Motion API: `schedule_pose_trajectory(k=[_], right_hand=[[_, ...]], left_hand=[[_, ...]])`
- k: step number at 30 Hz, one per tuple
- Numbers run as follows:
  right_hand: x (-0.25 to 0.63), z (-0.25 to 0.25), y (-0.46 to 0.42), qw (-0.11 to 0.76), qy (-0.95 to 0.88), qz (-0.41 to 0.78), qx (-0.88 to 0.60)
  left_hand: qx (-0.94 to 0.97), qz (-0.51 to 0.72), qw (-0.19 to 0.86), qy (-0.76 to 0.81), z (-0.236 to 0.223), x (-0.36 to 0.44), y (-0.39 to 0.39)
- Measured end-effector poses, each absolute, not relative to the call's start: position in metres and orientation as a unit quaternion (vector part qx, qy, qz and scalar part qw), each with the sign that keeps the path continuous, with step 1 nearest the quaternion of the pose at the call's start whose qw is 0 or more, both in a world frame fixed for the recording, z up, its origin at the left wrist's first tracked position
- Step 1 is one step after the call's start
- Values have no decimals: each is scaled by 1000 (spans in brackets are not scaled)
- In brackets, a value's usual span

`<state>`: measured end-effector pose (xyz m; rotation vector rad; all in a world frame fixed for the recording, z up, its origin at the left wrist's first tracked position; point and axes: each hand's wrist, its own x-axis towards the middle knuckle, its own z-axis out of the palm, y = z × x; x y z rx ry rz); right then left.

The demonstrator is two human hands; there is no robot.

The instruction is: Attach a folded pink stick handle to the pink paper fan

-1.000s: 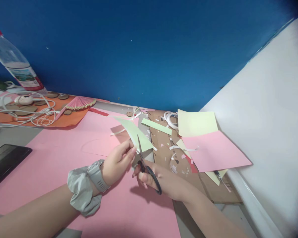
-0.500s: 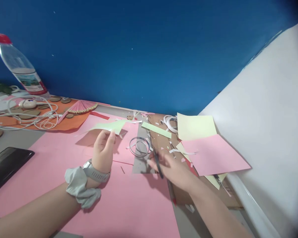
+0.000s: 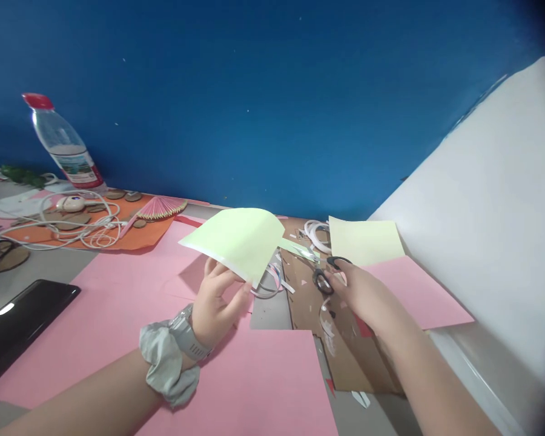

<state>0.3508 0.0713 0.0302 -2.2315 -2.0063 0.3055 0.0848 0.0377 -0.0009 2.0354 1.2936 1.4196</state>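
My left hand (image 3: 220, 300), with a watch (image 3: 187, 333) and a grey-green scrunchie (image 3: 169, 363) at its wrist, pinches a light green sheet of paper (image 3: 238, 239) along its near edge. The sheet is lifted and bows upward. To the right, my right hand (image 3: 356, 287) holds black-handled scissors (image 3: 322, 281) by the loops. Their blades point left, over a narrow green strip (image 3: 295, 247) and apart from the sheet. Partly hidden behind my left hand and the sheet lies a clear ring-shaped roll (image 3: 272, 284).
Pink paper (image 3: 267, 375) covers the desk's middle. Brown cardboard (image 3: 358, 357) with scraps lies right, beside yellow (image 3: 366, 239) and pink sheets (image 3: 424, 290). At left are a black phone (image 3: 27, 321), white cable (image 3: 102, 227), pink folded fan (image 3: 163, 208) and bottle (image 3: 72, 151). A blue wall (image 3: 254, 109) stands behind.
My left hand has moved right and turned the green sheet so its broad face shows. My right hand has moved right and up; the scissors, blurred before, now show clearly with blades leftward.
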Motion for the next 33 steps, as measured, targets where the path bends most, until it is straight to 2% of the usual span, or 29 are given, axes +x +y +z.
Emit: schedule_pose_trajectory(k=[5, 8, 10, 13, 15, 18, 21, 26, 29, 33], right_hand=[[356, 32, 73, 42, -637, 26, -769], [348, 32, 68, 107, -657, 26, -746], [333, 32, 61, 184, -689, 140, -687], [304, 29, 44, 247, -693, 425, -527], [288, 24, 34, 311, -648, 497, -486], [279, 19, 26, 363, -594, 508, -508], [284, 19, 28, 348, -571, 501, -549], [294, 17, 35, 367, -608, 445, -546], [292, 14, 36, 382, -609, 481, -502], [285, 13, 34, 346, -581, 526, -515]], left_hand=[[731, 490, 172, 442, 1, 87, 35], [728, 493, 170, 445, 1, 88, 33], [731, 486, 170, 447, 0, 90, 33], [761, 456, 185, 422, -4, 91, 33], [793, 426, 209, 383, -5, 92, 33], [818, 391, 249, 340, -5, 92, 32], [771, 425, 300, 367, -4, 91, 33], [578, 501, 481, 428, -5, 89, 43], [567, 494, 498, 430, -7, 89, 47], [553, 504, 497, 440, -8, 89, 47]])
